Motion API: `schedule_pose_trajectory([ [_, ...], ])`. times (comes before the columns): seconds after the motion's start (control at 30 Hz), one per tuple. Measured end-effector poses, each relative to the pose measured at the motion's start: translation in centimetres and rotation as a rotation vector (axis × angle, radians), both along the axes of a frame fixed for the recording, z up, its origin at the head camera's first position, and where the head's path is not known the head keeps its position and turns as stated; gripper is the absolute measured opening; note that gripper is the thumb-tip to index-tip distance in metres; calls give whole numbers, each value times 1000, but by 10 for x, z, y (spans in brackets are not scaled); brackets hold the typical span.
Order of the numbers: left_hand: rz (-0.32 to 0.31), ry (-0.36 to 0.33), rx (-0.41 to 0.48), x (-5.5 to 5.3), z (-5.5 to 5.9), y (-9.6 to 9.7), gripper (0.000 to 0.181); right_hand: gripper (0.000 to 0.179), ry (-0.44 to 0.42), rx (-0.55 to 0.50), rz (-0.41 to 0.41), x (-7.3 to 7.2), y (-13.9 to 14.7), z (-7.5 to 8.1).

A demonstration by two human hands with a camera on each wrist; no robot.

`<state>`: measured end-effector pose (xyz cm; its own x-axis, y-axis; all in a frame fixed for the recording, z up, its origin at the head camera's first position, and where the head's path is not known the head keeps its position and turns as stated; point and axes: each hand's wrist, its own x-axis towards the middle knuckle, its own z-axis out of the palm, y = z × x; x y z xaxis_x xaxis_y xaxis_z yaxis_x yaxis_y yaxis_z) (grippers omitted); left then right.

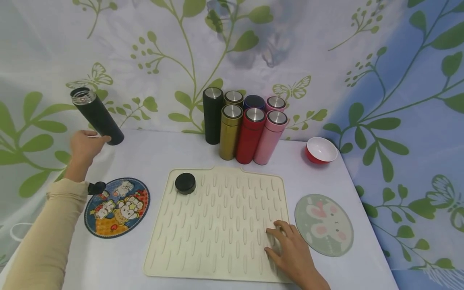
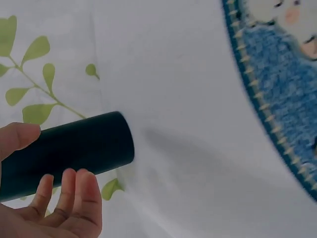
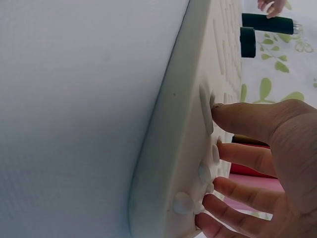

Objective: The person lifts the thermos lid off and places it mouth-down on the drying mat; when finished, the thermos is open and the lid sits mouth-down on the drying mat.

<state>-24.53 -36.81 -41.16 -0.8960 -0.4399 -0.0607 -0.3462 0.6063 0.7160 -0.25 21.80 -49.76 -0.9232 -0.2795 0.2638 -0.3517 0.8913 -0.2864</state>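
Observation:
At the back left my left hand (image 1: 86, 147) is beside the lower part of a black thermos bottle (image 1: 99, 117) that has no lid; its steel threaded mouth shows. In the left wrist view thumb and loosely bent fingers (image 2: 64, 203) overlap the bottle's (image 2: 89, 141) outline without wrapping round it; whether they touch it is unclear. A round black lid (image 1: 185, 183) lies on the upper left of a cream ridged mat (image 1: 221, 225). My right hand (image 1: 291, 251) is at the mat's lower right, its spread fingertips (image 3: 218, 106) resting on the ridges.
Several capped thermos bottles stand grouped behind the mat, among them a black (image 1: 213, 117), a gold (image 1: 230, 137), a red (image 1: 250, 139) and a pink one (image 1: 270, 139). Right of them is a red-and-white bowl (image 1: 320, 150). A cartoon placemat (image 1: 117, 207) and a rabbit placemat (image 1: 324, 225) flank the mat.

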Motion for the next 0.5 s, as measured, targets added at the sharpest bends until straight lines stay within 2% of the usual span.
schedule_pose_trajectory([
  [0.13,-58,50,26,7,-8,11,63,49,5,-7,0,0,0,1],
  [0.23,-133,87,49,10,-10,23,61,49,3,-12,2,1,0,1],
  [0.4,-270,155,82,7,-4,48,57,49,6,-25,-1,2,0,-1],
  [0.5,-325,185,87,3,3,66,55,49,13,-30,-1,2,-1,-2],
])
